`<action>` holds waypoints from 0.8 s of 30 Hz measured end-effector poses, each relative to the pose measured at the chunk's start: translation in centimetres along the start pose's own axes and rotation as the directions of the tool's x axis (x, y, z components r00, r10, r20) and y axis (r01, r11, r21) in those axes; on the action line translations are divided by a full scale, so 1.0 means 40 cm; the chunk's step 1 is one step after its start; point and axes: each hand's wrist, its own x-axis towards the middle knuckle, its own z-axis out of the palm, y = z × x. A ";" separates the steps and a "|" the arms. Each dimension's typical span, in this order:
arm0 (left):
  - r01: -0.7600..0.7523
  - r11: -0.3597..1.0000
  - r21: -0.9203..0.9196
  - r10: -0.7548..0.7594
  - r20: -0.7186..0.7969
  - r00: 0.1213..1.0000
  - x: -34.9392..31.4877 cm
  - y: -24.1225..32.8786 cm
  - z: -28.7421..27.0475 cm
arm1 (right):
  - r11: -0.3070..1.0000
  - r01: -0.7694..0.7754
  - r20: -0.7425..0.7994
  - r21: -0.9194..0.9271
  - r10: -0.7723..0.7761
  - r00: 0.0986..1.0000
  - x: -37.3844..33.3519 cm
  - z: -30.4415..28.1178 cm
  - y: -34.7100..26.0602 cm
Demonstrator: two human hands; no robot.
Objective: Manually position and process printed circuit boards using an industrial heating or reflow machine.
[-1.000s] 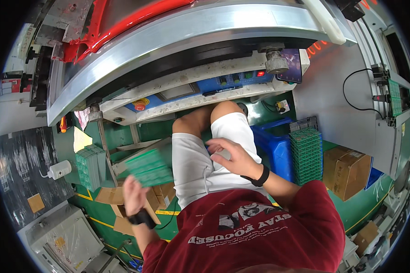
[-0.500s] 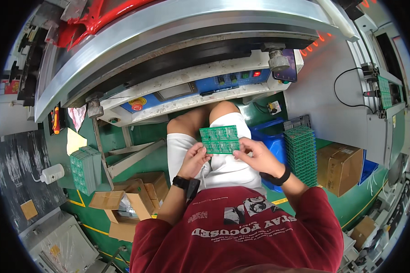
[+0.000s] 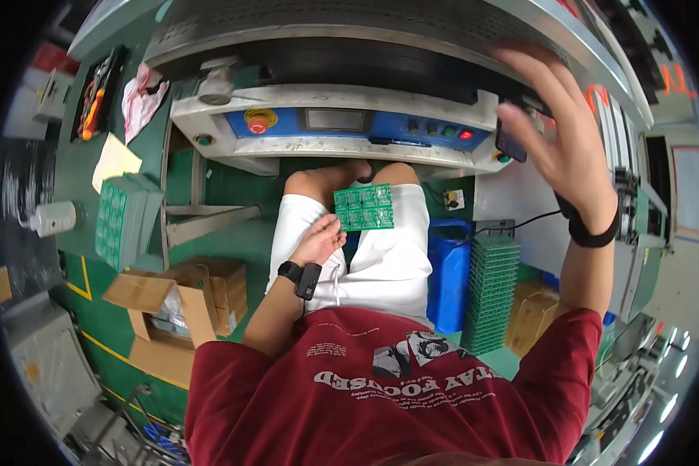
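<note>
A green circuit board panel (image 3: 363,208), with rows of repeated sections, lies tilted above my lap. My left hand (image 3: 320,241) pinches its lower left corner between thumb and fingers. Up at the right, my right hand (image 3: 567,144) is raised near the machine's metal frame with nothing in it. Its fingers are spread, and the tips are smeared by motion. Partly behind that hand is a phone (image 3: 511,144) at the right end of the control panel (image 3: 326,120).
Stacked green boards (image 3: 489,299) stand right of a blue bin (image 3: 447,272). On the left bench sit more boards (image 3: 124,221), a white bottle (image 3: 53,219) and a tool tray (image 3: 97,97). An opened cardboard box (image 3: 163,318) is on the floor at left.
My right hand has let go of the circuit board and swung up and right to the machine frame. My left hand still holds the board. The whole view has shifted.
</note>
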 end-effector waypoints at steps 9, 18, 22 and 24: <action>0.052 0.994 -0.098 -0.043 0.094 0.995 0.001 0.004 -0.010 | 0.942 -0.114 -0.052 -0.315 0.102 0.993 0.156 0.015 0.152; 0.031 0.997 -0.064 -0.021 0.162 0.987 0.004 0.012 -0.016 | 0.888 -0.373 0.038 -0.268 0.396 0.917 0.379 0.007 0.132; 0.025 0.997 -0.079 -0.012 0.156 0.988 0.002 0.012 -0.011 | 0.920 -0.270 0.135 -0.283 0.317 0.939 0.454 0.033 0.257; 0.027 0.997 -0.071 -0.015 0.156 0.988 0.001 0.014 -0.009 | 0.935 -0.208 0.199 -0.288 0.270 0.942 0.486 0.038 0.322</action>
